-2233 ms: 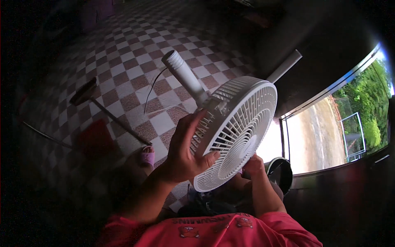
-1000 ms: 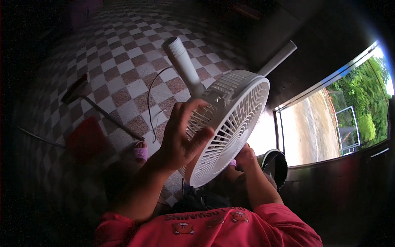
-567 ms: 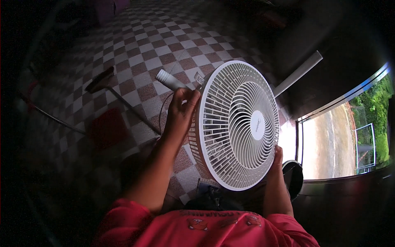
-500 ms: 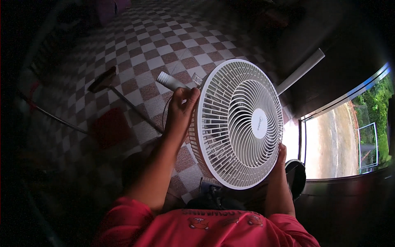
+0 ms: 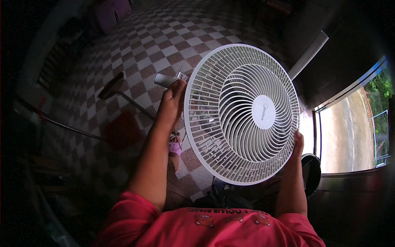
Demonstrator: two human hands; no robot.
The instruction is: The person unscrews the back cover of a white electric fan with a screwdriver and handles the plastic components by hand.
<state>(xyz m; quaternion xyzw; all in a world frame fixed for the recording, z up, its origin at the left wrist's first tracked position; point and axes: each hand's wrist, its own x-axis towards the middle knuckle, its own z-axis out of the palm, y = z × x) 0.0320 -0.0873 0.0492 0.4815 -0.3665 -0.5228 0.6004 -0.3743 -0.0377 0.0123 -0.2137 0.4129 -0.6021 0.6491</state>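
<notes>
A white round fan head [image 5: 240, 115] fills the middle of the view, its slotted grille and plain white hub facing me at a slant. My left hand [image 5: 173, 99] is closed on its left rim. On the lower right, my right hand [image 5: 298, 145] grips the rim, its fingers partly hidden behind the grille. Just past my left hand a ribbed grey-white tube end [image 5: 163, 80] sticks out, with a small clear clip [image 5: 181, 75] beside it. From behind the fan's upper right, a long pale bar [image 5: 309, 55] extends; where these parts join is hidden.
On the left, a long-handled broom [image 5: 111, 86] and a red dustpan [image 5: 123, 131] lie over the checkered tile floor [image 5: 142, 64]. A foot in a pink sandal [image 5: 175, 147] shows below my left forearm. A dark round container [image 5: 311, 175] stands at right, near a bright doorway [image 5: 339, 140].
The fan head has turned to face me more squarely and shifted slightly up and right. Both hands keep their hold on its rim. The pink sandal has come into sight.
</notes>
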